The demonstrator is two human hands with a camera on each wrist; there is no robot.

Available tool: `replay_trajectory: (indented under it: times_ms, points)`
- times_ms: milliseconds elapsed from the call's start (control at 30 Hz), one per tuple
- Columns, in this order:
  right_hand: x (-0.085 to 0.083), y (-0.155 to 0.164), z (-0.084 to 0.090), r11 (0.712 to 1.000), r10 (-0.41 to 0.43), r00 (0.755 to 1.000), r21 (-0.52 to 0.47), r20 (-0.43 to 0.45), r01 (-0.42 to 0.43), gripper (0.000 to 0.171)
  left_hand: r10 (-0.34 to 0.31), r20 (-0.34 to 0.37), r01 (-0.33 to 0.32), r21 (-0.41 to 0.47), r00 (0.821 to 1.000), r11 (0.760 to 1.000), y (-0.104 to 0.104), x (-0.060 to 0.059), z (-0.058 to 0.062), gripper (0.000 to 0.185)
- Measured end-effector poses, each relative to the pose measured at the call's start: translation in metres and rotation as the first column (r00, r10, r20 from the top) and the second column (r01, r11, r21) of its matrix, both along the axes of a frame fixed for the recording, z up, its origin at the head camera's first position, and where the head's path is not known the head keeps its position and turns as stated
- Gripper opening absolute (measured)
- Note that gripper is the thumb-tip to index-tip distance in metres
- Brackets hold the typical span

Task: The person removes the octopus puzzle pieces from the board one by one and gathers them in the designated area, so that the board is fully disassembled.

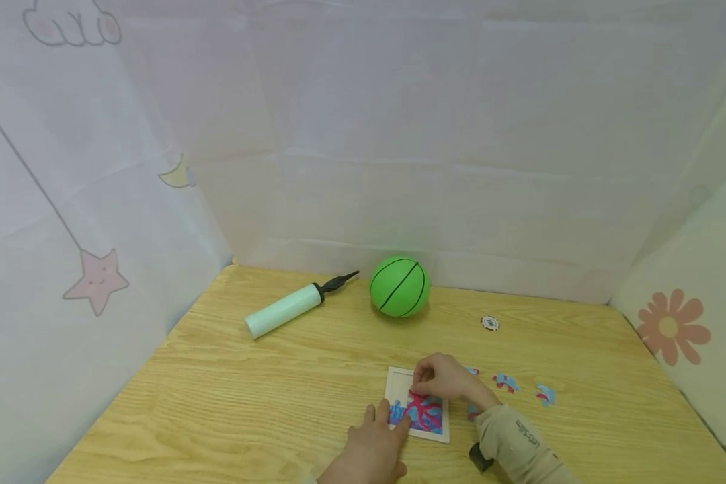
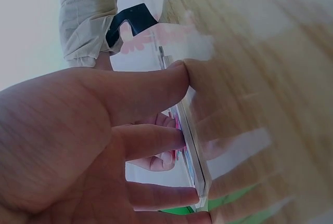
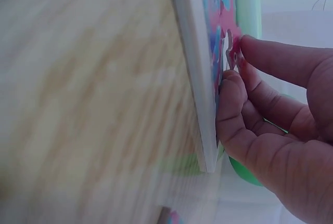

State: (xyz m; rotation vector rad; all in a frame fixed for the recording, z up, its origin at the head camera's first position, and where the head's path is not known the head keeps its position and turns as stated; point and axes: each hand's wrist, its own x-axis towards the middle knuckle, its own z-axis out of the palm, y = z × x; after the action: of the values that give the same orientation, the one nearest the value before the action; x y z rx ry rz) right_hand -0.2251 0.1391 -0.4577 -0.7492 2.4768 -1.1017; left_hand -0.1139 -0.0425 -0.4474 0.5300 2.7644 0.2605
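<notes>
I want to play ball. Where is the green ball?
In the head view, the green ball sits at the table's far edge, right of the pump, beyond both hands.

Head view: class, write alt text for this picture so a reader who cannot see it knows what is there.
Two hands work on a small framed puzzle on a wooden table: the left hand rests its fingers on the near edge, and the right hand pinches a piece at the far edge. Loose pieces lie to the right; a green ball and a pump sit farther back.

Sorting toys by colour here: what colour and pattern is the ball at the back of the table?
The ball is bright green with thin black lines, best seen in the head view.
</notes>
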Motion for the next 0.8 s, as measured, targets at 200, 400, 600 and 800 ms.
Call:
replay_trajectory:
  times_ms: [200, 400, 600, 800]
  points:
    - [0.0008, 0.0014, 0.0006, 1.0, 0.001, 1.0, -0.001, 0.006, -0.001, 0.011, 0.007, 0.001, -0.007, 0.003, 1.0, 1.0, 0.0006, -0.0003, -0.0005, 0.065]
    - [0.0013, 0.0025, -0.001, 0.999, 0.031, 0.999, -0.022, 0.006, -0.031, 0.012, 0.025, 0.015, -0.025, -0.011, 1.0, 1.0, 0.0031, -0.0016, -0.0024, 0.064]
    - [0.0014, 0.0028, -0.0012, 0.998, 0.04, 0.999, -0.049, 0.0, -0.04, 0.014, 0.013, 0.011, -0.012, -0.033, 1.0, 0.999, 0.0033, -0.0022, -0.0031, 0.066]
    - [0.0025, 0.0077, 0.0017, 0.989, 0.038, 0.995, -0.147, 0.096, -0.023, 0.014, -0.003, -0.013, 0.003, -0.037, 1.0, 0.999, 0.0021, -0.0015, -0.0028, 0.065]
